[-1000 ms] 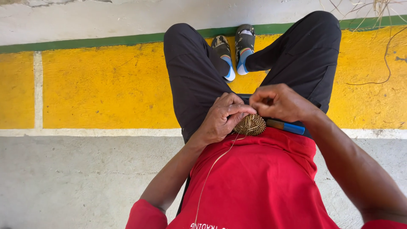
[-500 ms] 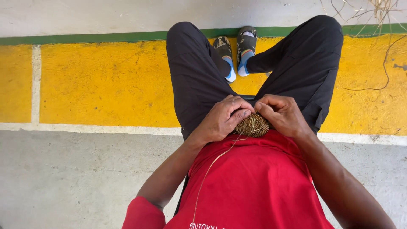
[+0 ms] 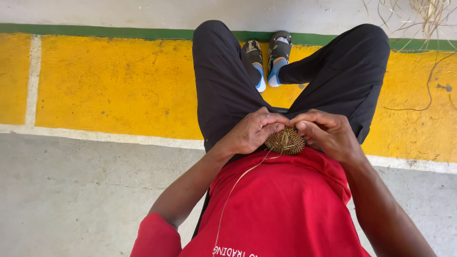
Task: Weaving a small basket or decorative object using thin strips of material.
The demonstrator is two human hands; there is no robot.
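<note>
Woven straw disc [image 3: 284, 141], small, round and coiled, sits at the person's waist between the two hands, just above the hem of the red shirt [image 3: 281, 204]. The left hand [image 3: 251, 132] is curled closed over the disc's left edge, thumb and fingers pinching it. The right hand [image 3: 326, 132] grips the right edge, fingertips meeting the left ones over the top. A thin pale strand [image 3: 235, 187] runs from under the disc down across the shirt. Beyond the hands lie black trousers [image 3: 223, 81], crossed legs and two sandalled feet [image 3: 266, 57] on a yellow painted floor [image 3: 109, 81] with a green stripe. Loose dry straw [image 3: 428, 14] lies at the upper right, partly cut off. The fingers hide much of the disc's far rim.
</note>
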